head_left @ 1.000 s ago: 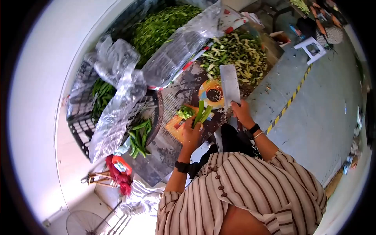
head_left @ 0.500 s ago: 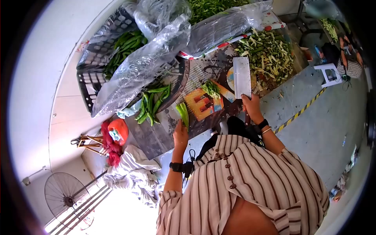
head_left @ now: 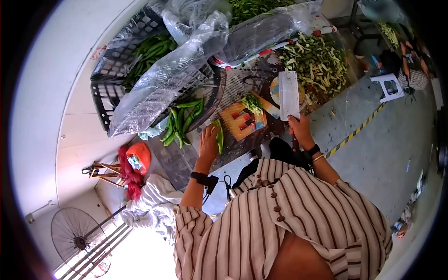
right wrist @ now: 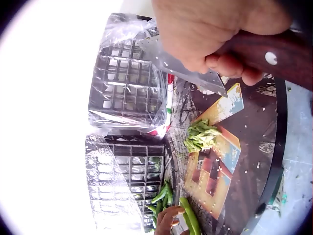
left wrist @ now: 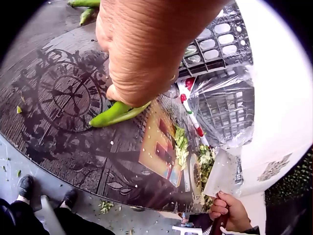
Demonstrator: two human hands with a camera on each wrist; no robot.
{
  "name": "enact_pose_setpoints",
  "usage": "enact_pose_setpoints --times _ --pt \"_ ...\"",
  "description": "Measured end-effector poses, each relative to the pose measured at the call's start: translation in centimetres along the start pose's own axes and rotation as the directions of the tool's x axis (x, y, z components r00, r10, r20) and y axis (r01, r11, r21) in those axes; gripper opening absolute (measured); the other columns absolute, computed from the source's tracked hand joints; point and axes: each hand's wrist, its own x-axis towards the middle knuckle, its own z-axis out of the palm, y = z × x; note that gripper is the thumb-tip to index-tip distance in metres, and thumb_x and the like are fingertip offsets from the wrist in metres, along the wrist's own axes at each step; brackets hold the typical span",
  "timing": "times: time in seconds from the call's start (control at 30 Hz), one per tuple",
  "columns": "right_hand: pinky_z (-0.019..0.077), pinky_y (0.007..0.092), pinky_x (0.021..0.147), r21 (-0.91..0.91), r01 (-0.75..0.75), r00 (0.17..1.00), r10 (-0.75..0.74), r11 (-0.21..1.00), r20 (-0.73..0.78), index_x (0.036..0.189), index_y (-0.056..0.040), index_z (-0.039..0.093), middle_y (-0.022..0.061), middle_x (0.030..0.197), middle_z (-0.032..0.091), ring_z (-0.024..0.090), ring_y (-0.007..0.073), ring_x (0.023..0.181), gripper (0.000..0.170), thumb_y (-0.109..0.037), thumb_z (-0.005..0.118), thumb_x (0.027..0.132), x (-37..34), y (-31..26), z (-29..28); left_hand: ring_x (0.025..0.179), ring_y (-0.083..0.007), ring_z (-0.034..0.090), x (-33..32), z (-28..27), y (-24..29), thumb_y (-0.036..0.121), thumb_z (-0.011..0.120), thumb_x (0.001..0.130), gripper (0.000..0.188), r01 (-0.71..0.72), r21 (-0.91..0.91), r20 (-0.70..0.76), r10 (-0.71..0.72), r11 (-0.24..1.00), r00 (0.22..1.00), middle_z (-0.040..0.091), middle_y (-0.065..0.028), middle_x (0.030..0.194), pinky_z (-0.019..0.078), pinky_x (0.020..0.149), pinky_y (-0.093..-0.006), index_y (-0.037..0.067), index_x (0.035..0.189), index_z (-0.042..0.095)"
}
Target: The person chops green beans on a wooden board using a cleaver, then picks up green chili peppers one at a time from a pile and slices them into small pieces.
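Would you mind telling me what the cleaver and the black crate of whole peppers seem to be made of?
The cleaver's blade is probably steel: flat, grey and shiny. Its handle looks like reddish-brown wood, with a pale round rivet, though plastic is possible. The crate seems moulded plastic: black, with regular openings.

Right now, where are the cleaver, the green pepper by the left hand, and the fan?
Cleaver (head_left: 289, 95): head view, on the middle of the blade.
Green pepper (left wrist: 110, 116): left wrist view, on its green skin.
Fan (head_left: 80, 242): head view, on the central hub.
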Motion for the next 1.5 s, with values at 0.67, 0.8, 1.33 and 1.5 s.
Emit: enact_pose_setpoints --times 0.67,0.8,1.33,1.5 --pt "0.0360 0.0267 0.037 0.036 -0.017 1.000 0.016 0.999 0.013 0.074 0.0031 0.053 0.0033 0.049 0.048 0.046 0.0109 0.038 0.020 -0.015 0.054 0.083 -0.3 -0.7 -0.6 0.097 -0.0327 0.049 1.1 0.6 1.5 0.007 0.062 0.066 0.030 -0.135 0.040 0.075 0.132 0.990 0.988 0.054 -0.0111 0.099 0.0361 0.087 -0.0412 0.008 0.094 0.051" --pt "0.0363 0.0272 0.038 -0.004 -0.018 0.999 0.018 1.000 0.027 0.073 0.0033 0.052 0.0036 0.050 0.048 0.046 0.0109 0.039 0.021 -0.015 0.054 0.083 -0.3 -0.6 -0.8 0.094 -0.0322 0.052 0.6 1.1 2.0 0.009 0.064 0.067 0.033 0.012 -0.048 0.117 -0.006 0.999 0.993 0.056 -0.0103 0.096 0.0379 0.082 -0.0408 0.009 0.098 0.051" --pt "0.0426 0.0426 0.055 -0.398 0.283 0.909 -0.112 0.873 0.402 0.074 0.0036 0.053 0.0226 0.064 0.056 0.057 0.0371 0.062 0.027 -0.023 0.057 0.079 -1.1 -1.9 3.7 0.091 -0.0301 0.054 0.2 4.5 3.4 0.004 0.061 0.070 0.021 -0.065 -0.201 -0.252 0.012 0.977 0.968 0.058 -0.0105 0.096 0.0412 0.080 -0.0383 0.007 0.091 0.061" --pt "0.0417 0.0472 0.058 -0.438 0.417 0.829 -0.136 0.796 0.542 0.081 0.0012 0.047 0.0224 0.068 0.056 0.055 0.0412 0.067 0.025 -0.022 0.055 0.081 -1.6 -2.2 5.1 0.090 -0.0294 0.054 0.3 5.1 3.9 0.000 0.058 0.070 0.022 -0.106 -0.218 -0.377 0.017 0.970 0.926 0.058 -0.0093 0.093 0.0409 0.079 -0.0375 0.007 0.091 0.063"
